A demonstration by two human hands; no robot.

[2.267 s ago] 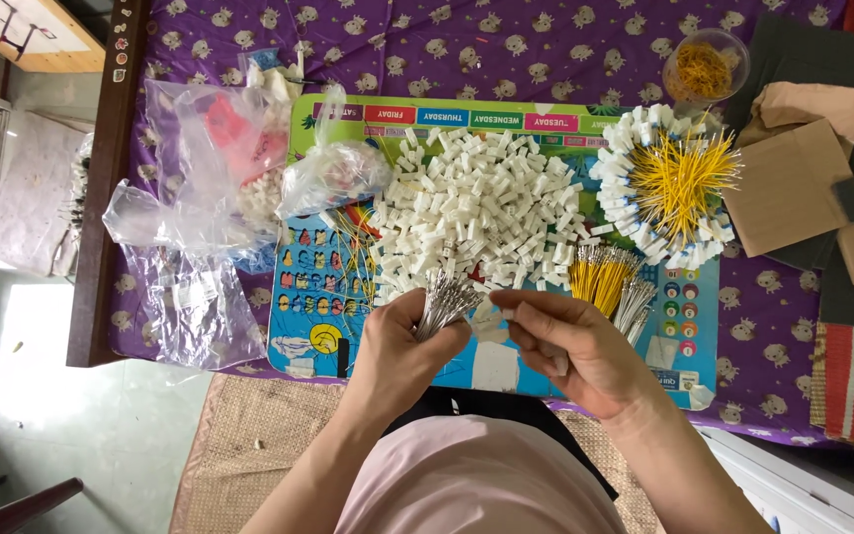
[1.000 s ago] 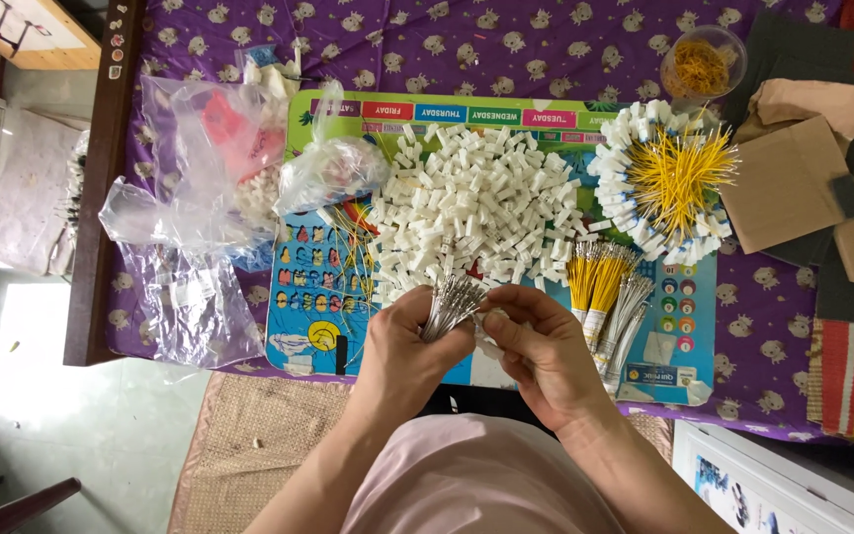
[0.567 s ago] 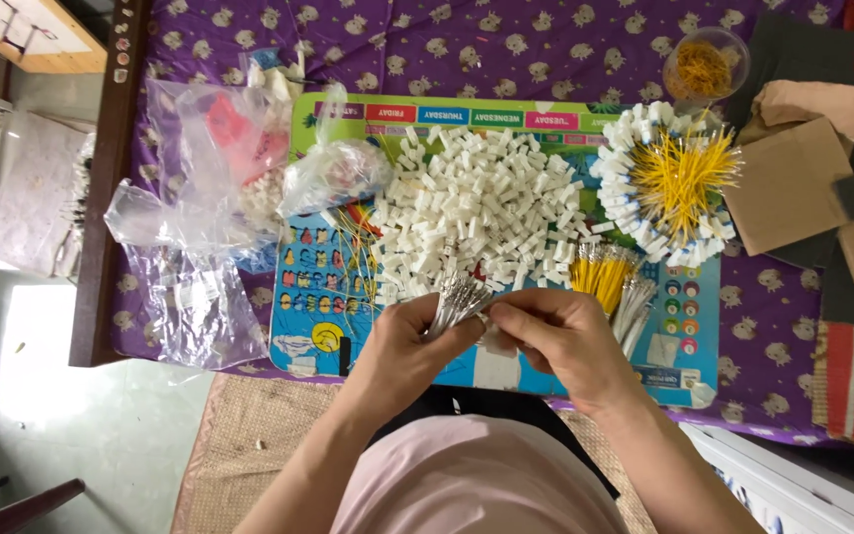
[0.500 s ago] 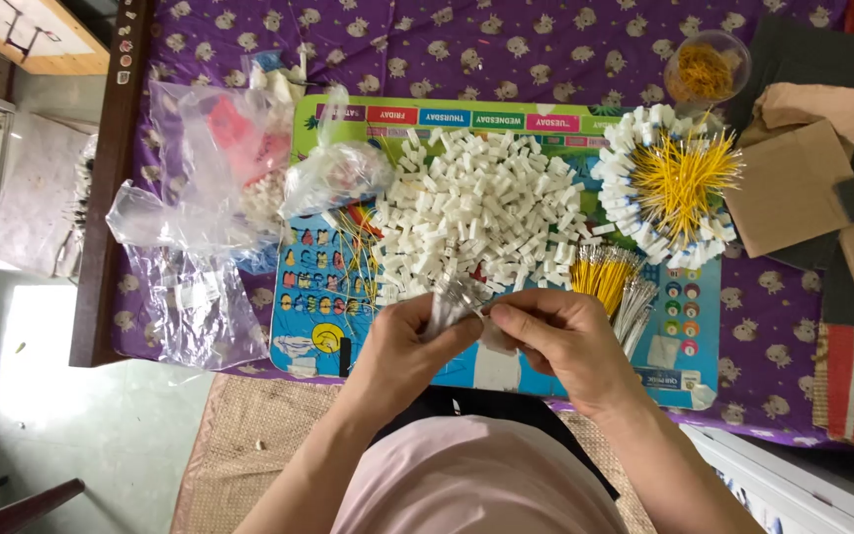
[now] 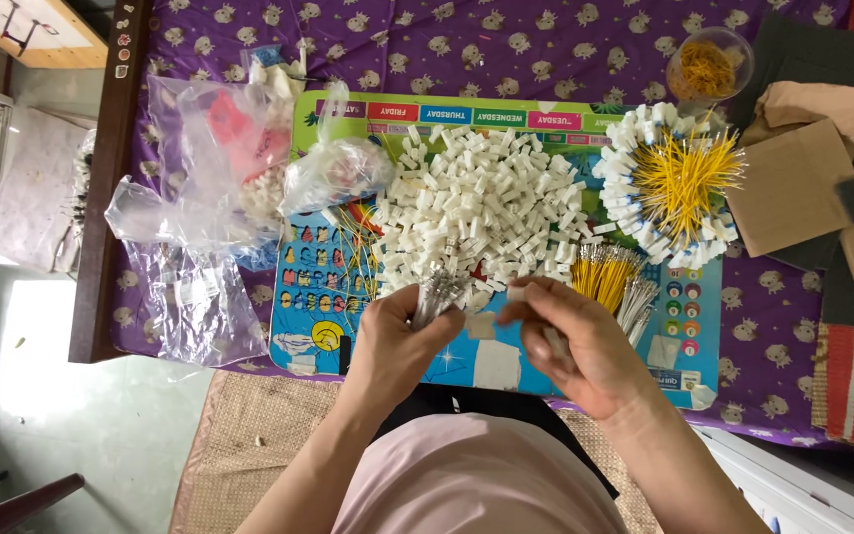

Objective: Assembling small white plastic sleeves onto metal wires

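**Two hands busy over a table full of tiny parts**

Two hands are close together, low over the colourful picture board that lies on the purple cloth. The left hand is closed round a bunch of thin grey wires. The wire tips poke up out of the fist and spread out a little like a small brush. The right hand is just beside it. Its fingers pinch one small white plastic piece, and they are near the wire tips. I cannot tell if the piece touches a wire.

Right behind the hands sits a big heap of white plastic pieces, all small and blocky. It fills the middle of the board. To the right of the heap is a round ring of yellow wires with white ends pointing out like a flower. Below that ring lie loose yellow and grey wires, partly hidden by the right hand.

On the left side are crinkly clear plastic bags. One tied bag rests on the edge of the board. A small clear tub of yellow bits stands at the far side of the table. Pieces of brown cardboard are stacked at the right. A woven mat lies on the floor under the person.
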